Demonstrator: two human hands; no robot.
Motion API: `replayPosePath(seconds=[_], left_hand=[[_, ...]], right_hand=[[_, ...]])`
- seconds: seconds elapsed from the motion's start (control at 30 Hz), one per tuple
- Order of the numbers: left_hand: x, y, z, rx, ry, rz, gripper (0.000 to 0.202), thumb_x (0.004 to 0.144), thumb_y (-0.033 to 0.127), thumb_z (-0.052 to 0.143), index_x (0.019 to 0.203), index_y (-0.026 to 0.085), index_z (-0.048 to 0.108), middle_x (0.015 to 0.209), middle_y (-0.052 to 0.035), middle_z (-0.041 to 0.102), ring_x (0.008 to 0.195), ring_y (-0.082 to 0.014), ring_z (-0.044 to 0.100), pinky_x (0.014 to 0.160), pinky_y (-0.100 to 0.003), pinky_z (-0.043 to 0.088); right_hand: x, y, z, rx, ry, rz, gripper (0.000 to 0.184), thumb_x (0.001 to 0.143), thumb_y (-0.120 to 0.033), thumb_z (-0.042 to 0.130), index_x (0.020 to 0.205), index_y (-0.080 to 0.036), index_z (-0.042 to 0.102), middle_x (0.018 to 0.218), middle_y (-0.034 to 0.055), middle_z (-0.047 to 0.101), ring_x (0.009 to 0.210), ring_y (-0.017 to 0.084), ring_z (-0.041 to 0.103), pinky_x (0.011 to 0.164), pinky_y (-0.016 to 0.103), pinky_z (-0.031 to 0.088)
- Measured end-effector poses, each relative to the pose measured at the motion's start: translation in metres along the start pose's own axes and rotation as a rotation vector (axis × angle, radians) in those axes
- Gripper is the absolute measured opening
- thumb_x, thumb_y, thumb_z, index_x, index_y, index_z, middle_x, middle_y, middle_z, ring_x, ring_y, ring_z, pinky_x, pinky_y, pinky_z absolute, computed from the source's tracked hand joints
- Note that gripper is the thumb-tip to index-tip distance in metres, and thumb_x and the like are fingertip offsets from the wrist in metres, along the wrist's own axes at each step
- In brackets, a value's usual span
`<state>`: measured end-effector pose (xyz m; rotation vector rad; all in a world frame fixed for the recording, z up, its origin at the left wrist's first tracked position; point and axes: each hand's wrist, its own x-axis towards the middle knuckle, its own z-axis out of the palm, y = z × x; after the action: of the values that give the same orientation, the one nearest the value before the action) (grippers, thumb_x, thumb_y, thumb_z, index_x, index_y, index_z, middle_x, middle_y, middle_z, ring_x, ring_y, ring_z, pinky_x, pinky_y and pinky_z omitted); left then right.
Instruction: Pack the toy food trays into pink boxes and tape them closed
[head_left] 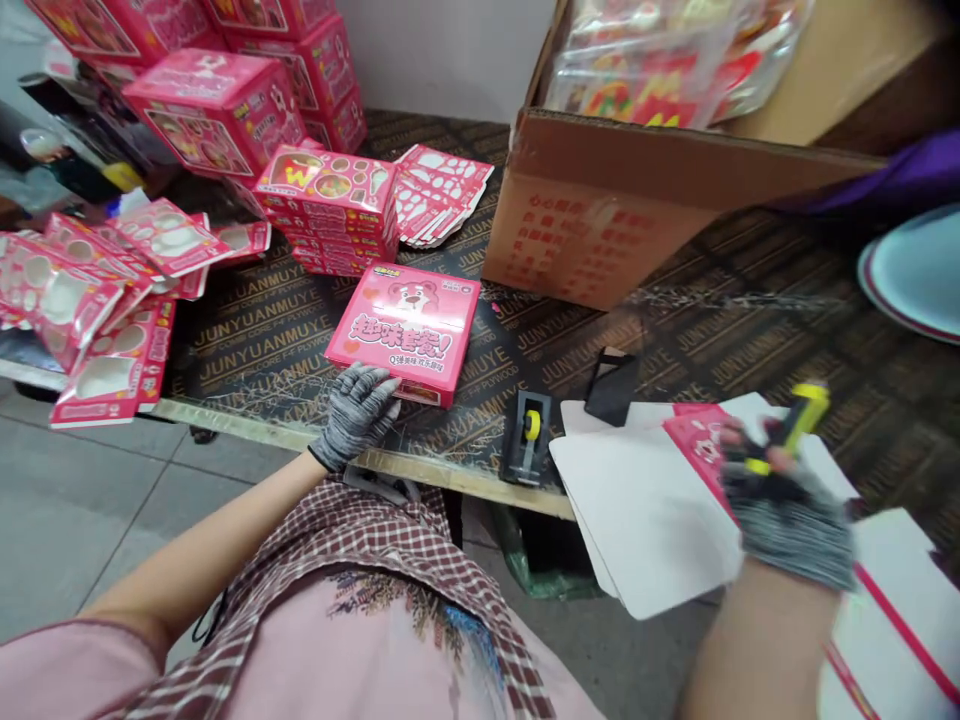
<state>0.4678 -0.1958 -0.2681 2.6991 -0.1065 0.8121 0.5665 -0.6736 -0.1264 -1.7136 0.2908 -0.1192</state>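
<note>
Clasping yellow tool [807,412] (blurred): right hand [784,510], right of pink box [409,322]; left hand [358,412], touching its near edge, grip unclear.

pink box [411,325], under left fingers [366,378]: "趣味套餐!", "Q弹美味 欢乐趣味" | stacked boxes [334,225], beyond those fingers: yellow "W" | tabletop [232,340], around the fingers: "JUNYUANMUYE", "CORE F-F PLYWOOD" | carton [574,240], ahead and right of the left fingers: red characters starting "心心", rest too blurred | bags [637,85] in it: yellow "M"

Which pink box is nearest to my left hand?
The flat bear-printed box at your left hand; the stacked pink boxes stand farther back, beyond it.
</note>
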Motion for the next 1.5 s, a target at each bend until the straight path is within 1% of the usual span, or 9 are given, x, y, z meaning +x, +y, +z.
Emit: replayPosePath(seconds=[0.07,0.13,0.27,0.37,0.57,0.77,1.0,1.27,1.5], left_hand=[[0.003,0.004,-0.002,0.026,-0.006,-0.016,0.035,0.089,0.036,0.059,0.120,0.023,0.066,0.119,-0.0125,0.070,0.118,-0.0290,0.062,0.110,-0.050,0.042],[0.008,0.009,-0.006,0.076,-0.041,-0.038,0.038,0.088,0.039,0.059,0.120,0.020,0.065,0.120,-0.0148,0.069,0.116,-0.0316,0.062,0.107,-0.050,0.043],[0.029,0.018,-0.019,0.130,-0.179,-0.078,0.037,0.085,0.041,0.063,0.114,0.018,0.065,0.117,-0.0154,0.068,0.111,-0.0347,0.061,0.099,-0.049,0.045],[0.041,0.023,-0.026,0.146,-0.242,-0.120,0.035,0.083,0.039,0.066,0.110,0.018,0.065,0.112,-0.0148,0.068,0.108,-0.0354,0.061,0.096,-0.048,0.045],[0.042,0.026,-0.033,0.115,-0.302,-0.121,0.033,0.087,0.035,0.061,0.113,0.017,0.066,0.112,-0.0151,0.068,0.107,-0.0342,0.061,0.095,-0.047,0.044],[0.039,0.019,-0.034,0.016,-0.332,-0.108,0.029,0.091,0.029,0.053,0.114,0.019,0.067,0.114,-0.0128,0.066,0.109,-0.0308,0.059,0.098,-0.045,0.043],[0.034,0.020,-0.033,-0.036,-0.347,-0.140,0.033,0.093,0.027,0.048,0.118,0.020,0.068,0.120,-0.0131,0.066,0.113,-0.0335,0.056,0.099,-0.049,0.041],[0.032,0.019,-0.032,-0.105,-0.307,-0.128,0.030,0.092,0.026,0.051,0.114,0.021,0.070,0.114,-0.0123,0.067,0.110,-0.0315,0.056,0.102,-0.049,0.040],[0.031,0.018,-0.030,-0.131,-0.310,-0.134,0.032,0.091,0.027,0.052,0.116,0.019,0.070,0.117,-0.0136,0.067,0.112,-0.0334,0.056,0.103,-0.051,0.040]], right_hand=[[-0.025,0.009,0.028,0.092,-0.166,0.088,0.038,0.057,-0.052,0.083,0.094,-0.053,0.075,0.123,0.0140,0.069,0.086,0.028,0.068,0.053,0.048,0.043],[-0.047,0.019,0.062,0.161,-0.387,0.145,0.053,0.057,-0.048,0.085,0.108,-0.049,0.072,0.114,0.0088,0.073,0.071,0.021,0.064,0.053,0.040,0.050],[-0.075,0.035,0.108,0.288,-0.796,0.189,0.065,0.065,-0.040,0.084,0.127,-0.037,0.064,0.117,0.0068,0.071,0.081,0.018,0.067,0.064,0.032,0.058],[-0.082,0.039,0.120,0.315,-0.942,0.194,0.070,0.065,-0.037,0.087,0.130,-0.035,0.061,0.120,0.0079,0.070,0.086,0.018,0.069,0.067,0.030,0.058],[-0.084,0.034,0.135,0.159,-0.870,0.117,0.067,0.069,-0.043,0.085,0.130,-0.029,0.062,0.098,0.0066,0.074,0.064,0.014,0.066,0.052,0.024,0.052],[-0.069,0.015,0.163,-0.266,-0.663,-0.201,0.053,0.076,-0.047,0.074,0.123,-0.022,0.070,0.072,0.0022,0.071,0.046,0.013,0.053,0.043,0.026,0.043],[-0.042,-0.026,0.199,-0.757,-0.822,-0.634,0.038,0.082,-0.040,0.069,0.114,-0.023,0.078,0.099,0.0059,0.079,0.085,0.025,0.073,0.078,0.035,0.058],[-0.030,-0.053,0.207,-1.017,-0.980,-0.711,0.042,0.092,-0.037,0.058,0.127,-0.016,0.071,0.114,0.0091,0.078,0.100,0.024,0.075,0.088,0.032,0.058],[-0.039,-0.065,0.217,-1.214,-0.980,-0.825,0.038,0.095,-0.030,0.056,0.129,-0.018,0.070,0.115,0.0089,0.078,0.099,0.022,0.075,0.084,0.028,0.056]])
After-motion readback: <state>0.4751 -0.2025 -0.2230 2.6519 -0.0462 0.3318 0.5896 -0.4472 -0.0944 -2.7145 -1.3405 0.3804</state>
